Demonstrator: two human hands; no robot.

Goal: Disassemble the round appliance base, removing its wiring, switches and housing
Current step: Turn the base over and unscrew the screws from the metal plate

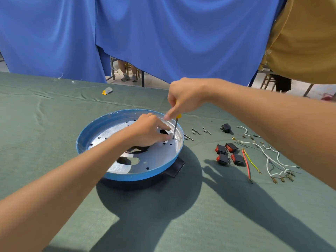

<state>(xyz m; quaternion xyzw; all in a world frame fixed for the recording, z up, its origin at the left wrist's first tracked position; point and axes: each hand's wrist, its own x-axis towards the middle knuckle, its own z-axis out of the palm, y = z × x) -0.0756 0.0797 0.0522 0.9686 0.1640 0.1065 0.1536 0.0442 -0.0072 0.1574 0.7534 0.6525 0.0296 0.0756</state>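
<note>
You are working on the base [87, 132], which is sitting near the middle of the table [181, 220], left of the switches [228, 153] and wires [269, 158]. It is showing as a shallow round pan with a blue rim, lined by a silver plate [118, 169] that is pierced with small holes and a few larger dark cut-outs. A black tab [177, 167] is sticking out from under its near right edge. Your right hand [183, 97] is gripping a screwdriver [175, 128] upright, fingers wrapped round the yellow handle, tip meeting the plate just inside the right rim. Your left hand [147, 131] is resting on the plate with fingers curled beside the tip; whether it is pinching anything cannot be told.
</note>
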